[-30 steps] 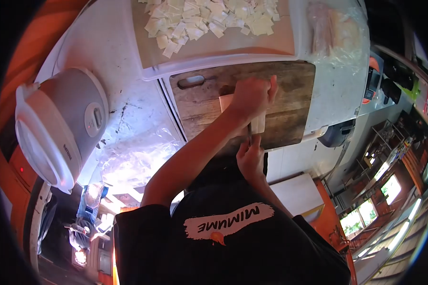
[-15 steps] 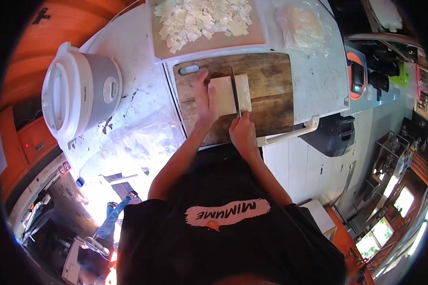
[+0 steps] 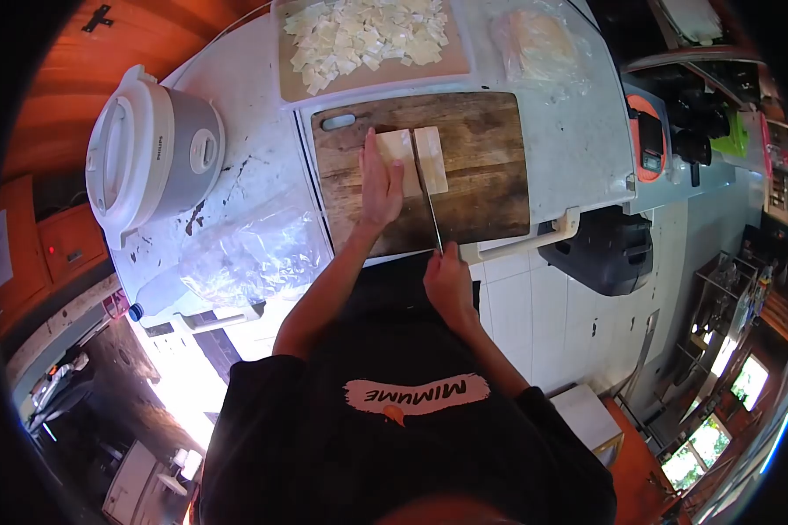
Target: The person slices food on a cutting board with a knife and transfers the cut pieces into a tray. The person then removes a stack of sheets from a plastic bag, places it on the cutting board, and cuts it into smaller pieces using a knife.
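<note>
A pale, flat stack (image 3: 396, 150), which looks like dough sheets, lies on the wooden cutting board (image 3: 481, 210). A cut strip (image 3: 431, 159) sits just right of it, with a narrow gap between them. My left hand (image 3: 380, 188) rests along the stack's left side, fingers stretched out and thumb apart. My right hand (image 3: 449, 282) is closed round the handle of a long knife (image 3: 431, 208), below the board's near edge. The blade slants up from my fist, and its far part lies in the gap between stack and strip.
Behind the board stands a tray (image 3: 376, 80) of small pale cut pieces. A plastic-wrapped pale block (image 3: 538, 45) lies at the back right. A rice cooker (image 3: 162, 153) and a clear plastic bag (image 3: 254, 249) are on the left. An orange scale (image 3: 648, 144) stands at the right.
My right hand has drawn the knife back toward my body. The strip now stands apart from the stack. My left hand stays at the stack's left side.
</note>
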A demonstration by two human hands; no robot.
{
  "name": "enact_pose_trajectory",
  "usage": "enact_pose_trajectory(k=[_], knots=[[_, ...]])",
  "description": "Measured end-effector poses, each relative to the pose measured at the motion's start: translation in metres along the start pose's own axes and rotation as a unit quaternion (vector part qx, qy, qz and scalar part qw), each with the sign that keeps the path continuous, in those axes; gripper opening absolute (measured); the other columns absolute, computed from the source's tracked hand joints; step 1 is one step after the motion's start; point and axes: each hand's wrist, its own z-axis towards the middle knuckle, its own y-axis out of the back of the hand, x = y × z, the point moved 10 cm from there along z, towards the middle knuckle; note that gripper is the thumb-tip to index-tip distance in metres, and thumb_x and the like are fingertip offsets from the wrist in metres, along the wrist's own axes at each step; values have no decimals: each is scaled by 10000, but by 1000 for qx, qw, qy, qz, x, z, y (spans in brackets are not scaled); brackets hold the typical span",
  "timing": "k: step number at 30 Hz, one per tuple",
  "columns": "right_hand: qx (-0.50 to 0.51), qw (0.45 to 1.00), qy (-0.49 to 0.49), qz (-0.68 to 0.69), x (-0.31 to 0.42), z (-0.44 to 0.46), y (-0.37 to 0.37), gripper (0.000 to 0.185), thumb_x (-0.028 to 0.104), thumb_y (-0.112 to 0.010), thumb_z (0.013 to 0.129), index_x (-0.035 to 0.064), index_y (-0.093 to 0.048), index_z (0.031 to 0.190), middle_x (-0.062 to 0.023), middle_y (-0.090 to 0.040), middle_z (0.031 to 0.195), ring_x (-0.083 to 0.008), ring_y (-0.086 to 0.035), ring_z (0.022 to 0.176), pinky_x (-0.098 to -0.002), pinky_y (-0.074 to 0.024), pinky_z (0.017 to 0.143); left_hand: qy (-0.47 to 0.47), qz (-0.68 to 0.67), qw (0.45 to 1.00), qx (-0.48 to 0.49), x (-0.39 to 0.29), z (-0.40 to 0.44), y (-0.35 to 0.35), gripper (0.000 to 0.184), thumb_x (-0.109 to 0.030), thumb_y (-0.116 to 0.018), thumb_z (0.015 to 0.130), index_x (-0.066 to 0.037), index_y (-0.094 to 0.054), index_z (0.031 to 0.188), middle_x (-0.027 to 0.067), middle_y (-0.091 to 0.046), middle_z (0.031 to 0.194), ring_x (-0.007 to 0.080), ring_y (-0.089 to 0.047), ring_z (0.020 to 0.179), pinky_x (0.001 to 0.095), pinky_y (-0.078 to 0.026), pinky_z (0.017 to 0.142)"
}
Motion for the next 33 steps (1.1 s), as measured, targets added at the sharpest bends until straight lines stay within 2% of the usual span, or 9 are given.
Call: enact_pose_trajectory(k=[3, 4, 5, 8, 12, 17, 24, 27, 33], knots=[[28, 997, -16, 69, 13, -11, 31, 139, 134, -486, 942, -4, -470, 940, -267, -600, 654, -465, -601, 623, -543, -452, 524, 5, -3, 1000, 6, 3, -6, 0, 623, -237, -417, 1002, 81, -153, 1468, 253, -197, 1535, 352, -172, 1441, 440, -97, 1167], [38, 993, -26, 108, 19, -11, 41, 143, 148, -477, 949, 5, -469, 959, -271, -600, 652, -470, -600, 634, -552, -459, 540, 25, -75, 997, -2, 6, -5, 1, 616, -228, -419, 1002, 73, -158, 1471, 246, -199, 1537, 336, -179, 1441, 414, -116, 1165], [-3, 993, -21, 117, 22, -4, 54, 149, 139, -474, 951, -9, -496, 943, -258, -599, 640, -462, -593, 610, -553, -444, 532, 42, -147, 988, -11, 6, -1, 4, 609, -220, -421, 1002, 64, -163, 1475, 239, -200, 1540, 320, -187, 1440, 389, -135, 1163], [-62, 996, 32, 56, 6, 43, 55, 154, 121, -485, 945, -25, -535, 940, -260, -600, 676, -438, -612, 633, -502, -446, 516, 39, -143, 989, -26, -11, 8, 16, 592, -199, -415, 1005, 49, -168, 1483, 219, -213, 1541, 299, -216, 1429, 353, -164, 1154], [-64, 996, 67, 14, 1, 83, 33, 152, 96, -479, 920, -29, -566, 920, -269, -610, 704, -460, -608, 676, -537, -458, 565, -16, -180, 983, -41, 1, 18, 9, 588, -199, -410, 1008, 48, -168, 1485, 203, -226, 1540, 297, -243, 1413, 360, -165, 1153], [-63, 994, 85, -3, 19, 90, 21, 139, 72, -489, 866, -37, -574, 882, -287, -618, 739, -487, -608, 727, -566, -495, 646, -6, -150, 988, -23, 5, 18, 2, 603, -208, -419, 1006, 56, -162, 1484, 198, -226, 1540, 300, -202, 1425, 384, -116, 1159], [-30, 996, 78, -3, 27, 91, 9, 159, 65, -495, 848, -43, -562, 944, -310, -614, 736, -499, -607, 718, -576, -505, 663, 1, -203, 979, -18, 8, 18, -2, 624, -210, -433, 998, 53, -149, 1486, 207, -218, 1538, 312, -183, 1428, 409, -93, 1160], [-39, 996, 79, -1, 32, 90, 13, 147, 72, -484, 856, -46, -565, 890, -305, -610, 736, -494, -605, 713, -570, -501, 662, -38, -127, 991, -8, 0, 19, -1, 648, -224, -457, 986, 55, -148, 1483, 221, -221, 1531, 335, -188, 1424, 413, -92, 1162], [-40, 996, 75, -28, 36, 88, 19, 191, 75, -481, 861, -44, -580, 971, -303, -610, 734, -491, -607, 713, -565, -500, 645, -22, -86, 996, 12, -5, 20, -1, 686, -269, -580, 916, 73, -261, 1418, 247, -265, 1489, 410, -206, 1401, 466, -136, 1159]])
